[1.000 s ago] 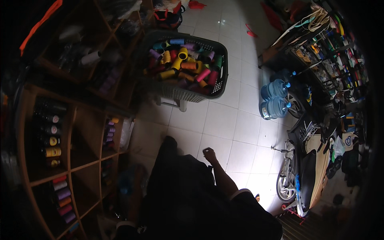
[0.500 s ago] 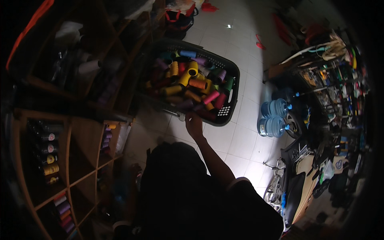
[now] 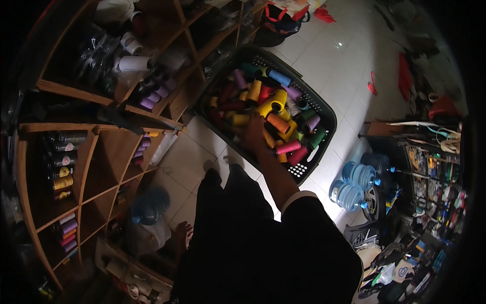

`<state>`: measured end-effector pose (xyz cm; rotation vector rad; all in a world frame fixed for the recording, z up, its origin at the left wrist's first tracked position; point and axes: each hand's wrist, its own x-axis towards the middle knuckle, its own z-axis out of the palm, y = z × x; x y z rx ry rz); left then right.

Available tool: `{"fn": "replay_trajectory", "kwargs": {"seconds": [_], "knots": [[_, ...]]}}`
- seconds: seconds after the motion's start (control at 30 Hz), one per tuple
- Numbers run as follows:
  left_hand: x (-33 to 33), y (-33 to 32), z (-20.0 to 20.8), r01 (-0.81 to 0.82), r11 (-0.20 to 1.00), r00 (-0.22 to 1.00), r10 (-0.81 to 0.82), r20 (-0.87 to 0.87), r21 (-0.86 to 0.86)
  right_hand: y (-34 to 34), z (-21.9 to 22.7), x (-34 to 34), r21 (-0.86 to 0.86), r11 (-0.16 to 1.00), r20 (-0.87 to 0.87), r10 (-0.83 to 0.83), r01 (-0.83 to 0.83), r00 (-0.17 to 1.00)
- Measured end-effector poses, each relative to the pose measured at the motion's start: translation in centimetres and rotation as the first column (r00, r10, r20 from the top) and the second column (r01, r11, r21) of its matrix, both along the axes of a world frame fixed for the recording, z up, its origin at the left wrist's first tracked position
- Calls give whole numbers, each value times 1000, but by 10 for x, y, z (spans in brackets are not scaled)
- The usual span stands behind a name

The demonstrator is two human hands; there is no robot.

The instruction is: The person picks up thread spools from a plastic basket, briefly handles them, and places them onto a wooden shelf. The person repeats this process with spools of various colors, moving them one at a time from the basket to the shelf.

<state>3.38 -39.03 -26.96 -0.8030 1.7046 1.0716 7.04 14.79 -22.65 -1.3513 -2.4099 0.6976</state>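
A dark plastic basket (image 3: 331,119) with a perforated rim is heaped with thread spools in yellow, orange, red, pink, purple, blue and green. My right hand (image 3: 254,133) reaches over its near side and down among the spools, against a yellow spool (image 3: 239,119). An orange spool (image 3: 278,122) and a pink spool (image 3: 287,147) lie just to its right. Its fingers are dim and partly hidden, so I cannot tell whether they grip anything. Low beside my body hangs my left hand (image 3: 185,234), fingers loosely apart and holding nothing.
Wooden cubby shelves (image 3: 86,187) with spools run along the left. A blue water jug (image 3: 152,202) stands by them. More large jugs (image 3: 349,195) rest on the tiles to the right, near a cluttered rack (image 3: 430,177). A dark bag (image 3: 283,23) sits beyond the basket.
My right hand has gone from the basket's near rim to in among the spools. The view has shifted, so the basket now appears farther right, and my left hand shows more clearly.
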Motion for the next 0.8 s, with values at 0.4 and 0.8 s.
{"fn": "replay_trajectory", "kwargs": {"seconds": [0.4, 0.8], "knots": [[74, 53, 50, 141, 975, 989, -145, -9, -171, 39, -41, -93, 101, 958, 80, 262, -269, 962], [23, 102, 36, 75, 997, 971, -78, -225, -20, 44, -29, -70, -116, 993, -414, -54, 6, 909]]}}
